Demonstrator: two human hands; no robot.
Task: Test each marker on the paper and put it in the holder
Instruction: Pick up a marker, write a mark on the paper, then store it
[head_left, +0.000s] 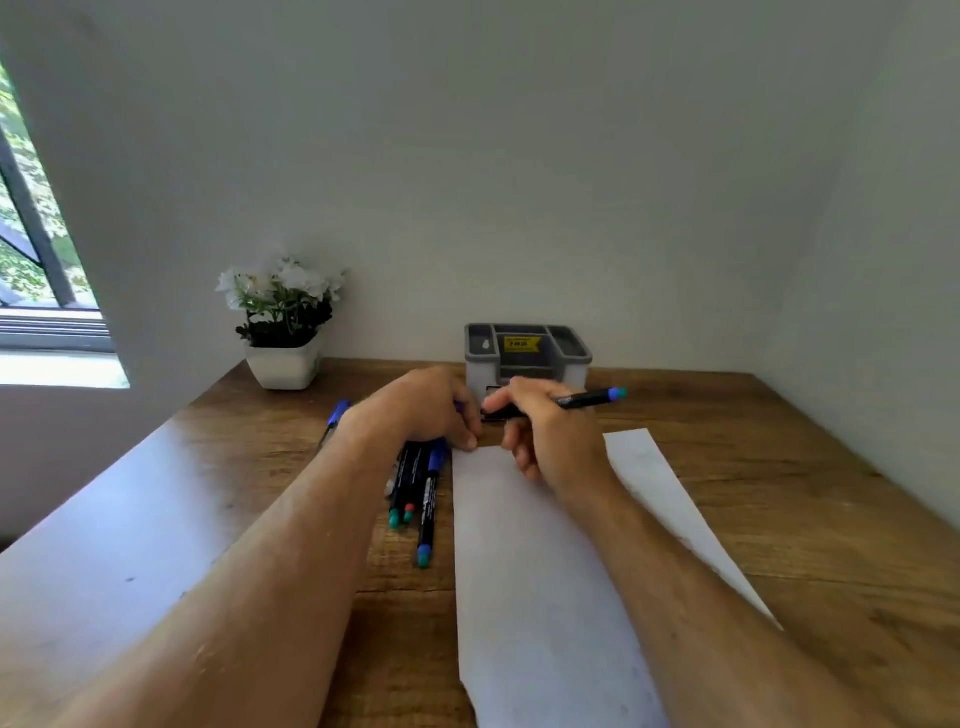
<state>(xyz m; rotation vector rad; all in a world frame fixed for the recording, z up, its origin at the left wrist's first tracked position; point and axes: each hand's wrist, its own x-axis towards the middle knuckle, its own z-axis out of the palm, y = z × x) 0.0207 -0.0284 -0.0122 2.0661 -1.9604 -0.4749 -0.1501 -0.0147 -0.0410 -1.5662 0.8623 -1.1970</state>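
Right hand (550, 441) grips a marker (576, 401) before the holder (527, 358); left hand (431, 408) pinches its cap end. Spare markers (415, 488) lie left of the paper (519, 571); holder appears unfilled, paper apparently unmarked.

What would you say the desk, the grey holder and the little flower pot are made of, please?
The brown desk looks like wood or a wood-look laminate: visible grain, dull sheen. The grey compartmented holder seems moulded plastic, matt, with rounded rims and a yellow sticker. The small white square flower pot looks smooth and slightly glossy, ceramic or plastic; I cannot tell which.
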